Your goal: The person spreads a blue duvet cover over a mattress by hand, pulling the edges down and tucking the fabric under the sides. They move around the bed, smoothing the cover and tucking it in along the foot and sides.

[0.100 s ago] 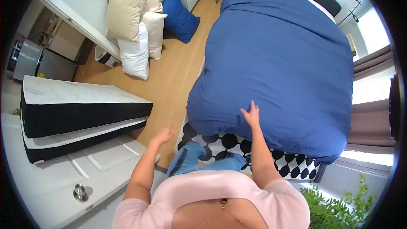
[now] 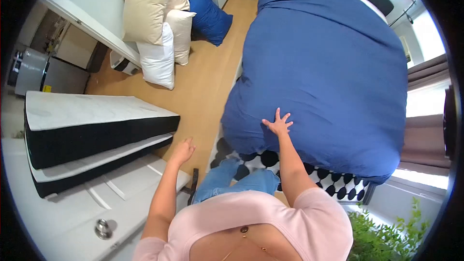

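Note:
A blue duvet (image 2: 324,67) covers the bed, with some creases near its foot end. My right hand (image 2: 278,124) is over the duvet near its lower left part, fingers spread, holding nothing; whether the palm presses on the cloth is hard to tell. My left hand (image 2: 184,151) hangs over the wood floor between the folded mattress and the bed. Its fingers are loosely apart and nothing is in it.
Black-and-white mattresses (image 2: 101,135) lean by the white door (image 2: 145,179) at left. Pillows (image 2: 147,14) are piled against the wall, a blue pillow (image 2: 210,14) beside them. A patterned rug (image 2: 338,183) lies under the bed's foot. A plant (image 2: 382,232) stands lower right.
My right hand has shifted slightly left, and its fingers have spread wider. My left hand has moved a little, its fingers more extended. The view has shifted slightly.

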{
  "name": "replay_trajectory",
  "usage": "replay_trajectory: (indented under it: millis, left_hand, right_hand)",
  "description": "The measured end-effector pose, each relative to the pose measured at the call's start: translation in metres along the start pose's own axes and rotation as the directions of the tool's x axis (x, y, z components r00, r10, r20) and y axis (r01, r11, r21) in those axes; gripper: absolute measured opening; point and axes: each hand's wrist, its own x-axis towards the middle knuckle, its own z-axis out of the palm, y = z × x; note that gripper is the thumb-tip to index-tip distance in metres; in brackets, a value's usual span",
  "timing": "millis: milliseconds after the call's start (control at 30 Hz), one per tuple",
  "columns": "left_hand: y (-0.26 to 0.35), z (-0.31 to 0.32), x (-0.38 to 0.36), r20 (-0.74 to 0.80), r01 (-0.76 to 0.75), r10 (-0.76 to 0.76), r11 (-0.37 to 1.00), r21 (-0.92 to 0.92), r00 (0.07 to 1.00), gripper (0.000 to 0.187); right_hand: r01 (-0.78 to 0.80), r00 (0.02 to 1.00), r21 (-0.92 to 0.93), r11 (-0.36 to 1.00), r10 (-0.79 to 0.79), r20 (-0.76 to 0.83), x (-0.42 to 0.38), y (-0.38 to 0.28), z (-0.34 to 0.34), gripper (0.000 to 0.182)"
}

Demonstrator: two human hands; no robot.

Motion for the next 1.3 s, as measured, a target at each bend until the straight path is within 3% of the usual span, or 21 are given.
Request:
replay_trajectory:
  millis: [67,167,233,267,300,400,500,533,600,700,767,867,900,967,1067,1100,1200,1233,1267,1300]
  left_hand:
    - [-0.029,-0.002,-0.007,-0.16,-0.067,0.05,0.992,-0.103,0.986,0.048]
    - [-0.073,0.007,-0.004,-0.097,0.008,-0.046,0.934,-0.357,0.994,0.048]
    - [-0.106,0.023,0.004,0.079,0.169,-0.155,0.96,-0.224,0.985,0.054]
    - [-0.126,0.035,0.012,0.149,0.176,-0.149,0.967,-0.187,0.978,0.057]
    - [-0.114,0.027,0.016,0.29,0.297,-0.202,0.894,-0.335,0.935,0.06]
    - [-0.091,0.004,0.051,0.4,0.256,-0.094,0.891,-0.374,0.912,0.06]
    - [-0.086,-0.032,0.126,0.356,0.123,0.008,0.931,-0.343,0.934,0.058]
    - [-0.084,-0.05,0.155,0.25,0.055,0.03,0.943,-0.327,0.968,0.055]
    - [-0.093,-0.074,0.223,0.138,0.064,-0.013,0.925,-0.376,0.99,0.053]
    - [-0.07,-0.141,0.308,0.114,0.022,0.022,0.929,-0.369,0.993,0.053]
    - [-0.08,-0.17,0.374,0.185,0.006,0.059,0.943,-0.334,0.981,0.052]
    - [-0.038,-0.242,0.446,0.289,-0.115,0.088,0.99,0.079,0.953,0.049]
    - [-0.04,-0.25,0.473,0.215,-0.125,0.127,0.992,-0.022,0.968,0.048]
    - [-0.043,-0.258,0.541,0.046,-0.16,0.174,0.963,-0.219,0.984,0.047]
    - [-0.003,-0.281,0.599,0.173,-0.022,0.124,0.868,-0.496,0.977,0.044]
    - [0.018,-0.296,0.619,0.322,0.115,0.073,0.842,-0.528,0.944,0.041]
    - [0.063,-0.337,0.708,0.552,0.15,0.092,0.914,-0.377,0.828,0.039]
    - [0.085,-0.354,0.738,0.518,0.073,0.125,0.936,-0.345,0.846,0.04]
    - [0.106,-0.367,0.769,0.444,0.06,0.173,0.884,-0.463,0.879,0.042]
    - [0.133,-0.383,0.801,0.398,0.031,0.174,0.888,-0.458,0.901,0.043]
  right_hand:
    - [-0.171,0.978,-0.208,0.963,0.192,0.086,-0.023,-0.037,-0.005,0.11]
    - [-0.194,0.978,-0.237,0.952,0.206,0.027,-0.007,-0.026,0.011,0.109]
    - [-0.193,0.979,-0.248,0.949,0.204,0.019,-0.001,-0.022,0.005,0.11]
    - [-0.192,0.977,-0.25,0.949,0.208,0.039,0.0,-0.022,0.003,0.11]
    - [-0.193,0.974,-0.251,0.949,0.215,0.065,0.001,-0.023,0.001,0.11]
    - [-0.248,0.953,-0.255,0.934,0.283,0.11,0.006,-0.033,-0.009,0.111]
    - [-0.298,0.933,-0.267,0.917,0.339,0.123,0.013,-0.037,-0.009,0.113]
    - [-0.307,0.929,-0.269,0.913,0.349,0.125,0.015,-0.039,-0.009,0.113]
    - [-0.318,0.92,-0.276,0.907,0.366,0.139,0.019,-0.041,-0.009,0.114]
    - [-0.35,0.878,-0.295,0.889,0.421,0.228,0.028,-0.044,-0.013,0.113]
    - [-0.428,0.823,-0.234,0.873,0.483,0.298,0.04,-0.058,-0.029,0.102]
    - [-0.543,0.779,-0.053,0.838,0.526,0.341,0.095,-0.031,-0.034,0.077]
    - [-0.569,0.777,0.022,0.822,0.528,0.343,0.118,-0.024,-0.037,0.07]
    - [-0.465,0.885,0.147,0.873,0.464,0.042,0.16,-0.069,-0.08,0.052]
    - [-0.268,0.91,0.295,0.917,0.342,-0.234,0.247,-0.134,-0.133,0.052]
    - [-0.207,0.885,0.341,0.917,0.324,-0.334,0.277,-0.159,-0.148,0.053]
    - [-0.113,0.856,0.474,0.873,0.328,-0.401,0.38,-0.208,-0.176,0.06]
    - [-0.082,0.833,0.489,0.868,0.329,-0.445,0.405,-0.221,-0.178,0.064]
    - [-0.167,0.817,0.515,0.841,0.41,-0.405,0.412,-0.239,-0.177,0.066]
    - [-0.232,0.786,0.539,0.81,0.483,-0.387,0.431,-0.255,-0.193,0.069]
